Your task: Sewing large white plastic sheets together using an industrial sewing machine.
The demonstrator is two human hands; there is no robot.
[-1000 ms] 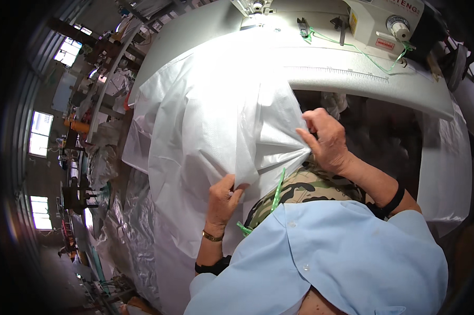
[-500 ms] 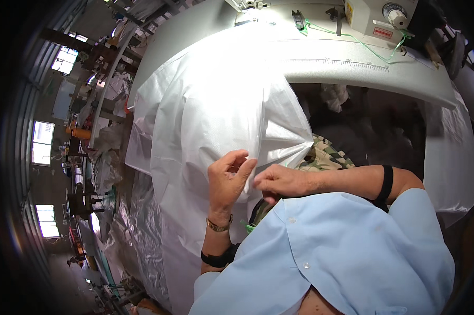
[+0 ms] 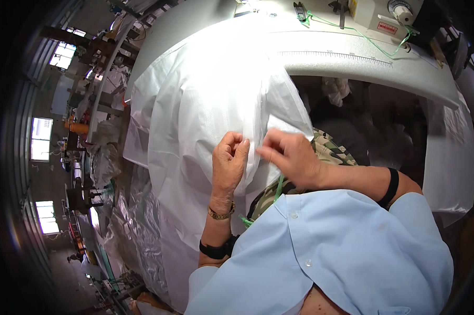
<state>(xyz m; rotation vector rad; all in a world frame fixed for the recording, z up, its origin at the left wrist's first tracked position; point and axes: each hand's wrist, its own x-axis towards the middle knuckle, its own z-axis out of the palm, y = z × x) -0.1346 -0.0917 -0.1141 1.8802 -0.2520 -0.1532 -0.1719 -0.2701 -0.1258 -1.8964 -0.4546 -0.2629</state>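
A large sheet of thin white plastic-like fabric [image 3: 195, 115] drapes from the sewing table down over my lap, its upper part washed out by bright light. My left hand [image 3: 229, 164] is closed in a pinch, thumb against fingers, at a long fold of the sheet. Just across that fold is my right hand [image 3: 297, 160], its fingers curled and its thumb pointing left toward the fold. Motion smears its fingertips, so I cannot tell whether they grip the fabric. A green strip [image 3: 279, 189] hangs below the right hand, in front of my camouflage-patterned trousers [image 3: 328, 149].
The pale table [image 3: 352, 65] has a printed ruler along it and a cutout on my right. Small thread snips [image 3: 300, 11] lie at the back beside a green cord [image 3: 352, 37]. A machine head with a knob [image 3: 402, 11] stands far right. Clear plastic sheeting [image 3: 142, 226] lies to the left.
My right hand has risen from beside my shirt up to the sheet's fold, its thumb and fingers spreading apart. My left hand has moved slightly up, its fingers closing together.
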